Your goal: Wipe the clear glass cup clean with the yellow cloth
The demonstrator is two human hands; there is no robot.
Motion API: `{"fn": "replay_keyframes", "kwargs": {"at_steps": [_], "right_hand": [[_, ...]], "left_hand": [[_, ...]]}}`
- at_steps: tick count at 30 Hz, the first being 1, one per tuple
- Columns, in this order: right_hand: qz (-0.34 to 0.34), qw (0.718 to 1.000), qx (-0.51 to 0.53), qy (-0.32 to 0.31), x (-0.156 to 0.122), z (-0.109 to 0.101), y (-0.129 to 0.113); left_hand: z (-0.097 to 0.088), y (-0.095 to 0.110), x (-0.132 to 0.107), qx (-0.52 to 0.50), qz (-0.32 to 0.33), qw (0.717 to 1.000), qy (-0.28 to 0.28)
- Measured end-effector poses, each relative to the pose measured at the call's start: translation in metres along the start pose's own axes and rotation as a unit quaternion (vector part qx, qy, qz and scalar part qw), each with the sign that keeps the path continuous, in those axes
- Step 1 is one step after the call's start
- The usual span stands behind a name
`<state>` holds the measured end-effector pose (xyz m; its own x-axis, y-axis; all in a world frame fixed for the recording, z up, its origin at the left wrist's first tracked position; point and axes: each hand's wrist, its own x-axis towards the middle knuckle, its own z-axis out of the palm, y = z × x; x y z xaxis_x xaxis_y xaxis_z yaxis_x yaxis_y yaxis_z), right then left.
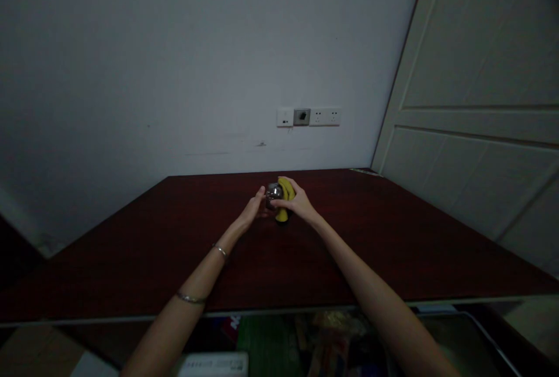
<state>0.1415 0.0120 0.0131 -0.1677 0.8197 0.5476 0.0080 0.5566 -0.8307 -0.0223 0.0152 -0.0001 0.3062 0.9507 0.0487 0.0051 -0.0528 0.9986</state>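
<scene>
A shiny silver round object, ball- or cup-like, is between my two hands over the middle of the table. Against its right side is a yellow curved thing that looks like a banana, with a dark patch at its lower end. My right hand wraps around the yellow thing, its thumb reaching across the front of the silver object. On the other side, my left hand has its fingers apart, close along the silver object's left edge; whether they touch it I cannot tell.
The dark red table reaches back to a pale wall with a row of sockets. A white panelled door stands at the right. Below the table's front edge are a green item, a white box and other packages.
</scene>
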Motion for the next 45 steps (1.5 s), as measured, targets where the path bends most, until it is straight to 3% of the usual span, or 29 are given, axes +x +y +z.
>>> {"fn": "replay_keyframes", "kwargs": {"at_steps": [5,10,15,21,30,38,45], "right_hand": [[0.053,0.998,0.032,0.025,0.002,0.000,-0.002],[0.091,0.994,0.036,0.038,0.002,0.001,-0.003],[0.112,0.993,0.037,0.029,0.001,0.003,-0.001],[0.104,0.994,0.037,0.013,0.000,0.006,0.000],[0.019,0.998,-0.039,-0.045,-0.004,0.000,0.009],[-0.082,0.996,-0.044,-0.012,-0.004,0.001,-0.004],[-0.019,0.999,0.021,0.046,0.005,0.000,0.018]], "left_hand": [[0.000,0.001,-0.003,0.079,0.127,0.987,0.062],[0.005,0.002,-0.006,0.059,0.193,0.979,0.009],[0.003,-0.003,-0.002,0.044,0.181,0.982,-0.012],[0.000,-0.002,-0.001,0.095,0.194,0.975,0.047],[0.007,0.004,-0.008,0.116,0.190,0.971,0.089],[0.015,0.003,-0.007,0.084,0.202,0.973,0.078],[0.021,-0.002,-0.008,0.065,0.193,0.977,0.062]]}}
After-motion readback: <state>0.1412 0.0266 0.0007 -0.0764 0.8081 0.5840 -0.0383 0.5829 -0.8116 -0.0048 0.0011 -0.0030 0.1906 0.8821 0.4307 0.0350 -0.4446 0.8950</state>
